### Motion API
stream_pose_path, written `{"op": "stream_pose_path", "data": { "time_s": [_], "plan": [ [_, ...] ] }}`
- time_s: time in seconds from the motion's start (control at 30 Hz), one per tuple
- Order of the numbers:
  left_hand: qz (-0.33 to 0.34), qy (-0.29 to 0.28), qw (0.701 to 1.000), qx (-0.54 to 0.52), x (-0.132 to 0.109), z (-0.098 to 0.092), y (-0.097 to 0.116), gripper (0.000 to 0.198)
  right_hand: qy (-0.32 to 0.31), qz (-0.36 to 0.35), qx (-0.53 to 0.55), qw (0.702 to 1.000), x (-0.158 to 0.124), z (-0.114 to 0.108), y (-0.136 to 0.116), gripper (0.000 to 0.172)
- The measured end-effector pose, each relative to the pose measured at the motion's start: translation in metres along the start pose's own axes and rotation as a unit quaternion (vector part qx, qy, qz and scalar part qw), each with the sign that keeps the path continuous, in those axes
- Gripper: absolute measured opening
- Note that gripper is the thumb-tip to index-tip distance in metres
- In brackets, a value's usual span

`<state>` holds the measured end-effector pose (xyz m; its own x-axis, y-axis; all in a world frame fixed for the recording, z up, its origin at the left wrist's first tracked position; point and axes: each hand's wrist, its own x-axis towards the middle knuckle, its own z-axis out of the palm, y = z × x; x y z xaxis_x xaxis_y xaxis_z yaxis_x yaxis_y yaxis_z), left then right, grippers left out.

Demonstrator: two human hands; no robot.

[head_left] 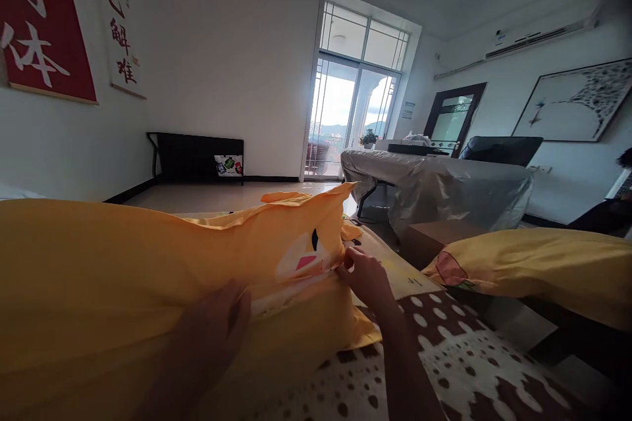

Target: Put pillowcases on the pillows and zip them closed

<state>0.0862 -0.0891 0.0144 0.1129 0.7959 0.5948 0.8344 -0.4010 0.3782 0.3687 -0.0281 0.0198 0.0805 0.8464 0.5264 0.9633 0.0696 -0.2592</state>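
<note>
A large yellow pillow [148, 256] with a printed cartoon face lies across the left and middle of the view. On its near side, left of the face, rests my left hand [217, 325], dark and blurred, its fingers against the cloth. My right hand [364, 271] pinches the edge of the yellow cover at the pillow's right end, thumb and fingertips together. Below the printed face a fold runs along the pillow, with a paler strip showing in it.
A brown and white patterned blanket [444, 355] spreads beneath. Another yellow pillow [538, 263] lies at the right beside a cardboard box [434, 237]. Farther back stand a plastic-covered table [419, 177] and a low black rack [192, 158].
</note>
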Motion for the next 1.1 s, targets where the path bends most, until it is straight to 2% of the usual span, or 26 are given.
{"op": "stream_pose_path", "data": {
  "time_s": [0.13, 0.3, 0.5, 0.63, 0.7, 0.77, 0.87, 0.93, 1.03, 1.1],
  "plan": [
    [0.013, 0.0, 1.0, -0.003, 0.001, 0.003, -0.004, 0.035, -0.057, 0.014, 0.008, 0.998, -0.002, -0.001, 0.001, 0.012],
    [-0.006, -0.042, 0.999, -0.006, 0.003, -0.002, -0.002, 0.037, -0.039, 0.071, -0.009, 0.997, -0.003, -0.004, -0.005, 0.017],
    [-0.019, -0.054, 0.998, 0.005, 0.002, 0.0, -0.003, 0.038, -0.034, 0.081, 0.083, 0.993, 0.004, -0.003, 0.008, 0.022],
    [-0.02, -0.064, 0.998, 0.016, 0.001, 0.001, -0.004, 0.039, -0.017, 0.085, 0.073, 0.994, 0.005, 0.0, 0.009, 0.022],
    [-0.024, -0.07, 0.997, 0.012, 0.002, 0.0, -0.002, 0.039, -0.013, 0.08, 0.058, 0.995, 0.003, -0.001, 0.008, 0.021],
    [-0.034, -0.069, 0.997, 0.008, 0.002, -0.001, 0.0, 0.038, -0.037, 0.055, 0.062, 0.996, 0.0, -0.004, 0.008, 0.019],
    [-0.037, -0.061, 0.997, -0.001, 0.002, -0.003, 0.001, 0.037, -0.109, -0.035, 0.136, 0.984, -0.004, -0.008, 0.011, 0.009],
    [-0.027, -0.063, 0.998, -0.005, 0.002, -0.003, 0.0, 0.037, -0.129, -0.068, 0.18, 0.973, -0.005, -0.009, 0.013, 0.006],
    [-0.018, -0.059, 0.998, -0.004, 0.001, -0.002, -0.002, 0.038, -0.092, -0.04, 0.179, 0.979, -0.003, -0.007, 0.015, 0.003],
    [-0.017, -0.053, 0.998, -0.004, 0.001, -0.001, -0.003, 0.038, -0.066, -0.034, 0.181, 0.981, 0.0, -0.005, 0.015, 0.007]
  ]
}}
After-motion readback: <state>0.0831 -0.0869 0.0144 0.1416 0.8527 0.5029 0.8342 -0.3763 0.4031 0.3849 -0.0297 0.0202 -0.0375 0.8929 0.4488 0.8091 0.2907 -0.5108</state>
